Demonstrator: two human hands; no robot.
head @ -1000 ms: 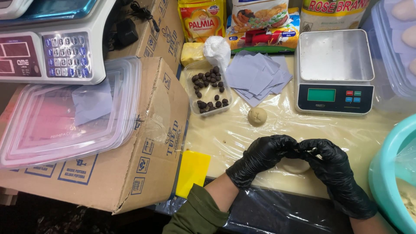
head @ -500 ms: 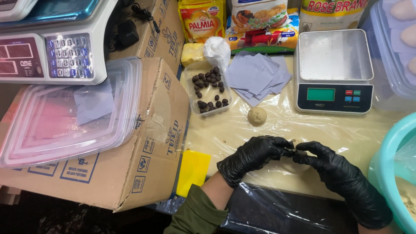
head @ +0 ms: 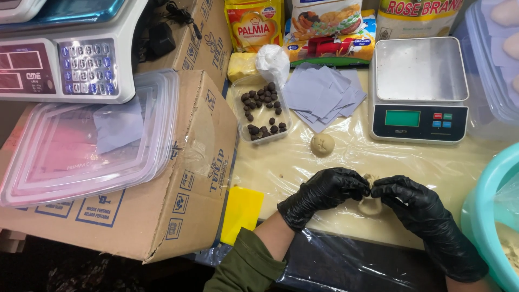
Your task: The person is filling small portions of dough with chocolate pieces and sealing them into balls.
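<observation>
Hands [head: 324, 193] [head: 416, 203] shifted left, pinching dough piece [head: 371, 204].

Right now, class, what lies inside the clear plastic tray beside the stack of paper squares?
The clear plastic tray holds many small dark brown balls, loosely scattered in one layer. A white tied bag overlaps its far edge, so anything beneath that cannot be seen.

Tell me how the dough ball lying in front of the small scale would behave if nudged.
The dough ball looks round with a creased top, so it would probably roll a little on the plastic-covered table. It seems soft and would likely dent under fingers.
</observation>
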